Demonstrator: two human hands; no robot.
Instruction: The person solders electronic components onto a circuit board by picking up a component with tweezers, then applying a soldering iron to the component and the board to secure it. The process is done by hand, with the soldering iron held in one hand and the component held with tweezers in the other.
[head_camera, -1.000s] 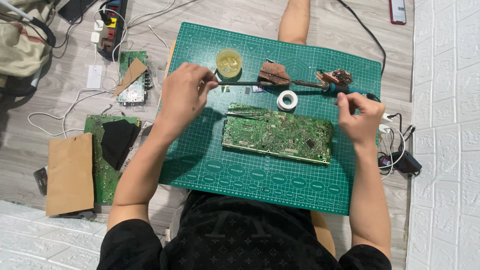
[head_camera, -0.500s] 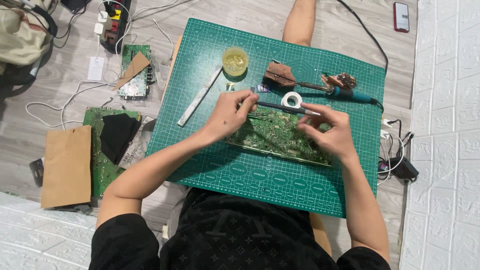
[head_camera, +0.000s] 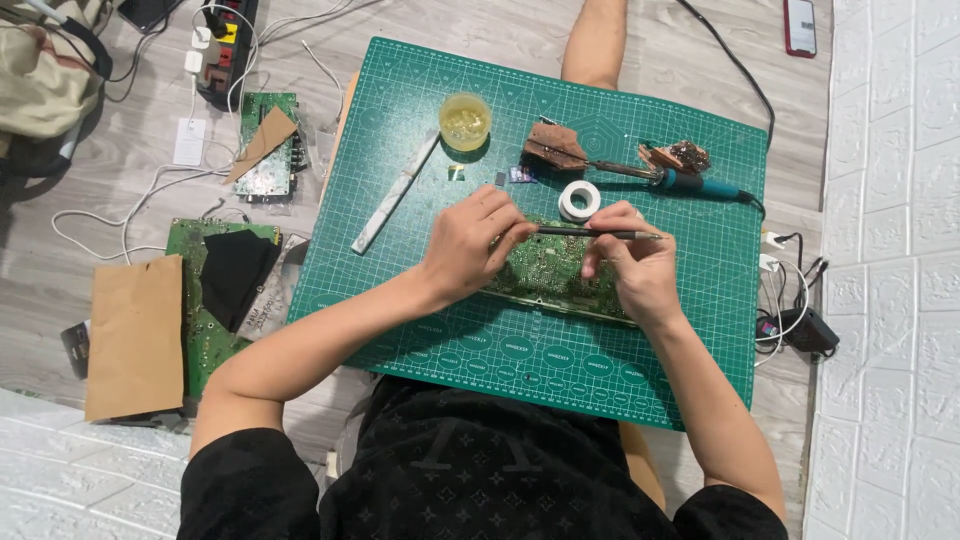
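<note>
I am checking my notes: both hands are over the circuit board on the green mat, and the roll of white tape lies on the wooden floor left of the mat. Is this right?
Not quite. The tape lies on the green mat itself, just beyond the board, not on the floor. The head view shows it. The rest holds: left hand and right hand are over the board.

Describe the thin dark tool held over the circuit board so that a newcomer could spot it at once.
Start at the green cutting mat, then the green circuit board at its centre. Both hands pinch the slim dark tool lying level above it. Unlike the teal-handled soldering iron behind, it has no cord.
</note>
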